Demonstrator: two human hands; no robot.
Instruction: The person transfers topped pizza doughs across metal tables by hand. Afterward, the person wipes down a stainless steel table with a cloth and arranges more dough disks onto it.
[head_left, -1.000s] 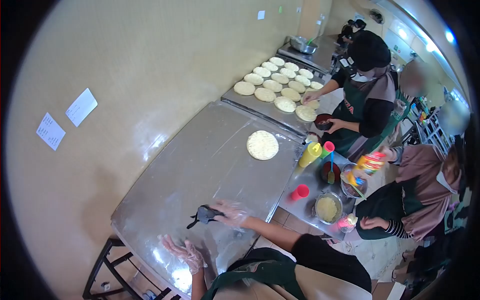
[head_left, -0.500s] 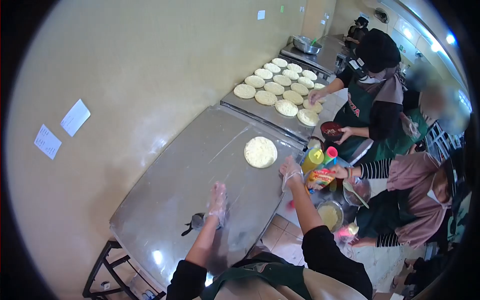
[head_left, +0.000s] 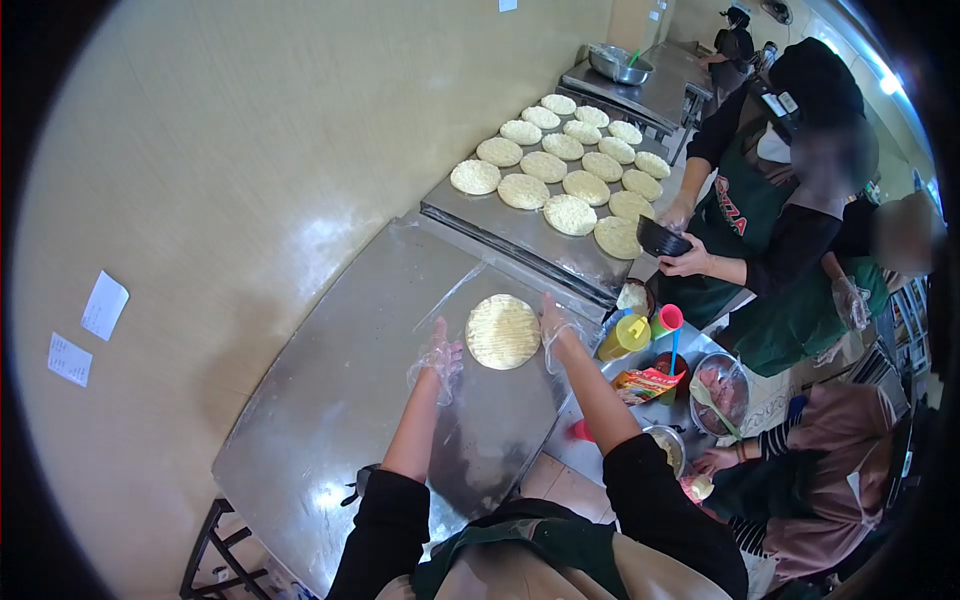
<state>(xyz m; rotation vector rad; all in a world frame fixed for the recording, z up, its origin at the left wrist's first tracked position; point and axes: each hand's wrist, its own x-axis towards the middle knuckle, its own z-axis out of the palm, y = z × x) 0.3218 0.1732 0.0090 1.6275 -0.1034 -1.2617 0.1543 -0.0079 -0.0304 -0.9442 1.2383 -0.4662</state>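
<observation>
A pale round pizza base (head_left: 503, 332) with fine ridged lines across its top lies flat on the steel table (head_left: 330, 400). My left hand (head_left: 440, 358), in a clear plastic glove, is just left of it, fingers extended and nothing in them. Close by the base's right edge is my gloved right hand (head_left: 556, 328), fingers stretched forward; whether it touches the rim I cannot tell. A small dark object (head_left: 362, 485) is partly hidden beside my left forearm.
Several topped bases (head_left: 570, 214) sit on the farther steel surface, beside a co-worker holding a dark bowl (head_left: 662, 238). To my right stand a yellow bottle (head_left: 626, 335), a red packet (head_left: 648, 382) and a metal bowl (head_left: 735, 375) of pink filling.
My left hand has moved forward to the base's left side, and my right hand is now near its right edge. A co-worker's hand has left the red packet. The view has shifted.
</observation>
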